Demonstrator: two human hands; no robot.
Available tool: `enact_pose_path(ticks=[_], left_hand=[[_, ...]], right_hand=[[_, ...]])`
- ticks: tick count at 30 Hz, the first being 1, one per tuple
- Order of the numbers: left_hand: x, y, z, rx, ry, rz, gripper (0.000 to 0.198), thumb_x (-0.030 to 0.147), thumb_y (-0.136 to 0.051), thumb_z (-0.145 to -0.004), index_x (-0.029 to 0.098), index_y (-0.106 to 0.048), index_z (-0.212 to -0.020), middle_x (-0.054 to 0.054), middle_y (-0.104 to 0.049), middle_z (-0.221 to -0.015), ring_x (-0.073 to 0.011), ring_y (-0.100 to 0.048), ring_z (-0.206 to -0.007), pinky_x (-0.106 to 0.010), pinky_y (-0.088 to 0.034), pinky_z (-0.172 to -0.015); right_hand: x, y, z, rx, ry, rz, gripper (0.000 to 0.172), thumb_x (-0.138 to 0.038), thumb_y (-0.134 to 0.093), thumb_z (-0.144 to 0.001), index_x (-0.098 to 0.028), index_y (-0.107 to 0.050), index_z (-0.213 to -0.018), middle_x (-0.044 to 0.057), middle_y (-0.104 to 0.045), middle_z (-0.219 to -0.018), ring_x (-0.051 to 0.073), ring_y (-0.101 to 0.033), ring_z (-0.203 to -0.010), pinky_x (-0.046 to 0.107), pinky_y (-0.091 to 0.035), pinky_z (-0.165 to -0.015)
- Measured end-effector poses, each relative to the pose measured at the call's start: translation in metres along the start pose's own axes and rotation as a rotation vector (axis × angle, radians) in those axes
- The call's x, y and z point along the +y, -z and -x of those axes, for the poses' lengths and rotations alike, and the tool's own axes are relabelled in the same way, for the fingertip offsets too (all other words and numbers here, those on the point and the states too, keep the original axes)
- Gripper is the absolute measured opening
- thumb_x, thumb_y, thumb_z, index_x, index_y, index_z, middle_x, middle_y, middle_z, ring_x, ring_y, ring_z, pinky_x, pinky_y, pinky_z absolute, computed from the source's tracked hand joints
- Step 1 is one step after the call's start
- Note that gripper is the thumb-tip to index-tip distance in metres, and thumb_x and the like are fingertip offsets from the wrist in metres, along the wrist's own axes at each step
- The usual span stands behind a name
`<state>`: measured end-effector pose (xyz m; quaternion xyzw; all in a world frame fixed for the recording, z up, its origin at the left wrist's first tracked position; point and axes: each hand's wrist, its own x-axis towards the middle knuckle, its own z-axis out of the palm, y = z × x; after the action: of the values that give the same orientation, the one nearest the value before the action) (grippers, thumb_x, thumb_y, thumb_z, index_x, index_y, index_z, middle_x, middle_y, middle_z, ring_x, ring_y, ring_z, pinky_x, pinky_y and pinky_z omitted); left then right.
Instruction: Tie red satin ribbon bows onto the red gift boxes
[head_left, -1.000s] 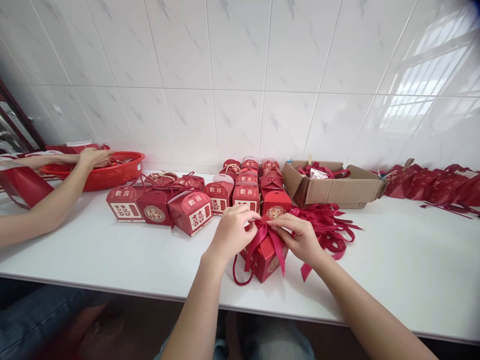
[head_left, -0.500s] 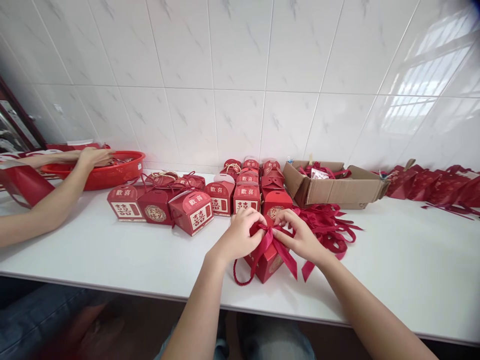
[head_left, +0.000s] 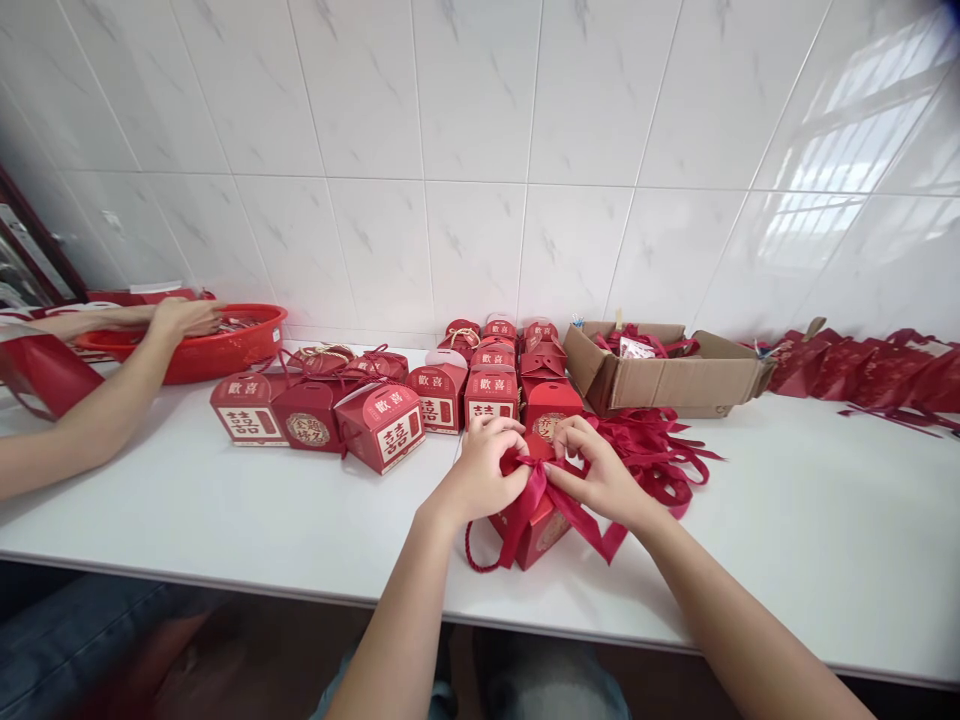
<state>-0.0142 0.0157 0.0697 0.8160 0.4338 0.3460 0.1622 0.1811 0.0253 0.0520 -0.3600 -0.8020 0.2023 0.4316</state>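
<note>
A small red gift box point(head_left: 529, 540) stands near the table's front edge with one corner toward me. A crimson ribbon point(head_left: 576, 517) runs over its top, gathered in a knot or bow between my hands, its tails hanging down the front. My left hand point(head_left: 491, 465) pinches the ribbon from the left. From the right, my right hand point(head_left: 592, 470) pinches it between thumb and fingers. The exact form of the knot is partly hidden by my fingers. At the box's left side a twisted red cord handle point(head_left: 474, 558) loops onto the table.
Several finished-looking red boxes point(head_left: 307, 415) stand left and behind. Loose ribbons point(head_left: 667, 460) lie right, before a cardboard box point(head_left: 667, 385). Red bags point(head_left: 870, 370) line the far right. At left, a co-worker's hand point(head_left: 184, 318) reaches into a red basin point(head_left: 225, 350).
The ribbon tails at the front have shifted; the right one now hangs farther right. Both my hands stay at the knot, with only slight finger movement.
</note>
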Motion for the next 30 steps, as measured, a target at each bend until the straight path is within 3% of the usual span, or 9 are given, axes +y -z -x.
enact_pose_path(ticks=[8, 12, 17, 20, 24, 30], left_hand=[[-0.0019, -0.0006, -0.0005, -0.037, -0.003, 0.061, 0.011, 0.015, -0.054, -0.072, 0.022, -0.046, -0.067, -0.005, -0.06, -0.117, -0.0252, -0.041, -0.119, -0.045, -0.036, -0.103], [-0.0054, -0.0008, -0.0012, -0.024, 0.008, 0.104, 0.01, 0.015, -0.054, -0.071, 0.022, -0.048, -0.067, -0.003, -0.061, -0.119, -0.0245, -0.041, -0.12, -0.044, -0.035, -0.104], [-0.0077, -0.0003, -0.0028, -0.012, 0.032, 0.161, 0.01, 0.014, -0.053, -0.069, 0.021, -0.049, -0.064, -0.001, -0.063, -0.116, -0.0241, -0.043, -0.119, -0.043, -0.033, -0.105], [-0.0056, 0.0013, -0.0039, -0.033, 0.074, 0.219, 0.009, 0.015, -0.048, -0.07, 0.021, -0.049, -0.063, -0.001, -0.063, -0.116, -0.0239, -0.044, -0.118, -0.043, -0.033, -0.105], [-0.0017, 0.0028, -0.0052, -0.055, 0.125, 0.302, 0.014, 0.02, -0.042, -0.074, 0.021, -0.05, -0.063, -0.002, -0.062, -0.115, -0.0252, -0.043, -0.119, -0.044, -0.031, -0.105], [-0.002, -0.0023, -0.0056, 0.038, 0.199, 0.39, 0.032, 0.045, -0.045, -0.086, 0.021, -0.054, -0.066, -0.005, -0.059, -0.117, -0.0248, -0.043, -0.121, -0.039, -0.029, -0.106]], right_hand=[[-0.002, 0.0016, -0.0001, -0.061, 0.026, -0.046, 0.024, -0.029, -0.061, -0.081, -0.021, -0.042, -0.07, 0.001, -0.043, -0.082, 0.015, -0.046, -0.074, 0.029, -0.042, -0.068], [-0.0029, 0.0018, 0.0001, -0.063, 0.004, -0.071, 0.02, -0.032, -0.061, -0.082, -0.02, -0.048, -0.072, 0.002, -0.045, -0.085, 0.016, -0.049, -0.079, 0.031, -0.043, -0.075], [-0.0027, 0.0003, 0.0001, -0.043, -0.019, -0.085, 0.031, -0.034, -0.062, -0.081, -0.02, -0.041, -0.064, 0.001, -0.045, -0.084, 0.015, -0.048, -0.078, 0.031, -0.043, -0.074], [-0.0038, 0.0011, -0.0008, -0.062, -0.051, -0.137, 0.027, -0.035, -0.063, -0.081, -0.02, -0.048, -0.065, 0.002, -0.048, -0.087, 0.017, -0.051, -0.083, 0.032, -0.043, -0.078], [-0.0059, 0.0046, -0.0021, -0.109, -0.141, -0.273, 0.022, -0.039, -0.064, -0.08, -0.02, -0.058, -0.073, 0.004, -0.052, -0.093, 0.018, -0.052, -0.088, 0.031, -0.042, -0.079], [-0.0051, 0.0067, -0.0018, -0.095, -0.195, -0.35, 0.028, -0.042, -0.064, -0.081, -0.02, -0.048, -0.073, 0.0, -0.049, -0.078, 0.014, -0.046, -0.074, 0.028, -0.04, -0.069]])
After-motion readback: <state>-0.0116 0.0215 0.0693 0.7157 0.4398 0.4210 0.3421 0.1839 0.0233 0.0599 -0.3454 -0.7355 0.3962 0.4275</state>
